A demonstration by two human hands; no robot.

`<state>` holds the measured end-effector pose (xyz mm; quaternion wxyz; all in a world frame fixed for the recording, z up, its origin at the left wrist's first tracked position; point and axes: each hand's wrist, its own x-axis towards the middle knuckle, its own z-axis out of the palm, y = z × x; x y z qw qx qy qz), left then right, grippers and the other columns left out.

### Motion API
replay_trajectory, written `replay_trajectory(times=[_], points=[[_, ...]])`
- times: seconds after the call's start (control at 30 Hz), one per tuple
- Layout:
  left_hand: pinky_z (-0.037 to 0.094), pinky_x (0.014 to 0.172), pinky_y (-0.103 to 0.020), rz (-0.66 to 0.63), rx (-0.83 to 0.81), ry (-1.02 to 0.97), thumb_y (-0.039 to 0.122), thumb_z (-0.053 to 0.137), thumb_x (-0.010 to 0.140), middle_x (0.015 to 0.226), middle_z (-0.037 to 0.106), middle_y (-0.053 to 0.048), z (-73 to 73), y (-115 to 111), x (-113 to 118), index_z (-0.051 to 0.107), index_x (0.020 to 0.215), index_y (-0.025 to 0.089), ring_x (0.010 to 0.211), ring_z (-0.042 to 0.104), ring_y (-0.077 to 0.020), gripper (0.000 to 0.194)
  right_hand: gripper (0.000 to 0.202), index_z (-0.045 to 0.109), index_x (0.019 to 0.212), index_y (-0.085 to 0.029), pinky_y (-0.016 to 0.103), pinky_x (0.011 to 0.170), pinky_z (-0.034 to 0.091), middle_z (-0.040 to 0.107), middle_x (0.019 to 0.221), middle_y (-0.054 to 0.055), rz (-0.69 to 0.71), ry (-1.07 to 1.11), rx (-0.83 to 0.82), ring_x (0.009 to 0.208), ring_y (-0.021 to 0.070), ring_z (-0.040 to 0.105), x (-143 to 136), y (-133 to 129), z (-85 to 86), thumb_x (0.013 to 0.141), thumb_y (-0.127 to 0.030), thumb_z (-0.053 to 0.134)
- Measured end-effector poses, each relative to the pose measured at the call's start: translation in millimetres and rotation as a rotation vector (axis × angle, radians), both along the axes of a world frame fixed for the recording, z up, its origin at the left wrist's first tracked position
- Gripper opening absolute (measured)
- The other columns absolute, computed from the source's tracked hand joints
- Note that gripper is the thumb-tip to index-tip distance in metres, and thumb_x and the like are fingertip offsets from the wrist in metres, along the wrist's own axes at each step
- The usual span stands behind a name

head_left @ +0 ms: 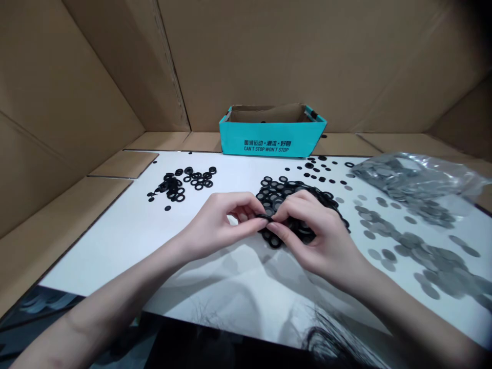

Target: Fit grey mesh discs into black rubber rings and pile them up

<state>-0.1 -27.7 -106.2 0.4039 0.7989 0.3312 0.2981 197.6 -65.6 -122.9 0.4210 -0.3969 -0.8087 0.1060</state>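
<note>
Both my hands meet at the middle of the white table, pinching one small black ring (265, 217) between thumbs and fingertips. My left hand (225, 218) grips its left side and my right hand (317, 225) its right side. Whether a disc sits inside this ring is hidden by the fingers. Just behind and under the hands lies a heap of black rings (274, 192), many with grey discs in them. My right hand covers part of that heap. Loose grey mesh-like discs (434, 253) are spread over the table to the right.
A turquoise cardboard box (269, 138) stands at the back. Black rings (175, 187) lie in a group at the left. Small black discs (322, 179) are scattered behind the heap. A clear plastic bag (411, 177) of grey discs lies at the right. Cardboard walls (307, 56) surround the table.
</note>
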Motion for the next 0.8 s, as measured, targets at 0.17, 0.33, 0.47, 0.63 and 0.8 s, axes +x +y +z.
replay_trajectory(times=[0.17, 0.33, 0.47, 0.63, 0.8], points=[[0.046, 0.064, -0.021, -0.028, 0.048, 0.033, 0.023, 0.059, 0.091, 0.079, 0.066, -0.001, -0.1, -1.7, -0.3, 0.065, 0.086, 0.013, 0.071, 0.058, -0.0102, 0.012, 0.024, 0.048, 0.072, -0.022, 0.028, 0.062, 0.043, 0.06, 0.065, 0.0, 0.02, 0.014, 0.004, 0.071, 0.0161, 0.05, 0.0, 0.3, 2.2, 0.087, -0.007, 0.058], [0.046, 0.061, -0.02, -0.004, 0.076, 0.003, 0.021, 0.063, 0.089, 0.076, 0.066, -0.001, 0.8, -1.4, -0.6, 0.066, 0.085, 0.013, 0.067, 0.059, -0.0098, 0.01, 0.022, 0.05, 0.071, -0.021, 0.029, 0.063, 0.042, 0.058, 0.064, 0.0, -0.006, 0.05, -0.02, 0.07, 0.0156, 0.049, -0.2, -0.1, 0.8, 0.087, -0.008, 0.058], [0.052, 0.067, -0.021, -0.08, 0.135, -0.129, 0.021, 0.073, 0.085, 0.085, 0.067, -0.002, 1.2, -0.8, -0.8, 0.065, 0.104, 0.012, 0.07, 0.061, -0.0097, 0.023, 0.021, 0.054, 0.071, -0.021, 0.028, 0.06, 0.041, 0.058, 0.067, 0.001, 0.021, 0.241, -0.365, 0.067, 0.0152, 0.052, 0.1, -1.0, 3.6, 0.091, -0.025, 0.057], [0.051, 0.068, -0.021, -0.091, 0.416, -0.123, 0.022, 0.077, 0.083, 0.082, 0.067, -0.002, 2.0, -2.3, -0.3, 0.067, 0.098, 0.013, 0.069, 0.061, -0.0096, 0.02, 0.031, 0.056, 0.072, -0.02, 0.025, 0.054, 0.036, 0.055, 0.068, 0.0, 0.123, 0.405, -0.649, 0.062, 0.0115, 0.048, 0.9, -1.1, 7.1, 0.09, -0.045, 0.061], [0.051, 0.069, -0.022, -0.076, 0.534, -0.096, 0.019, 0.073, 0.086, 0.079, 0.067, -0.001, 1.8, -2.7, -0.8, 0.068, 0.098, 0.014, 0.07, 0.063, -0.0107, 0.014, 0.032, 0.064, 0.078, -0.019, 0.023, 0.055, 0.035, 0.055, 0.07, 0.0, 0.235, 0.507, -0.79, 0.062, 0.0101, 0.047, 4.6, -1.1, 6.7, 0.089, -0.049, 0.064]])
